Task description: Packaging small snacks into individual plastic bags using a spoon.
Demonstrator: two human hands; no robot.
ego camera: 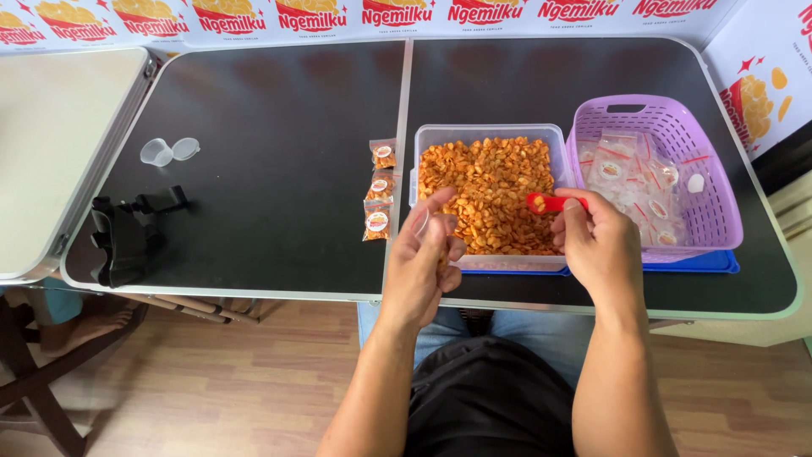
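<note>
My right hand (597, 241) grips a small red spoon (545, 202) that carries a few orange snack pieces, held just above the clear tub (491, 132) full of orange snacks (491, 190). My left hand (425, 254) holds a small clear plastic bag (421, 222) at the tub's near left corner, fingers pinched on it. Three filled small packets (378, 189) lie in a row on the black table just left of the tub.
A purple basket (715, 211) with several empty small bags stands right of the tub, on a blue lid (702, 264). A clear cup with lid (167, 151) and a black holder (127, 233) sit at the black table's (271, 110) left. A beige table (59, 135) adjoins on the left.
</note>
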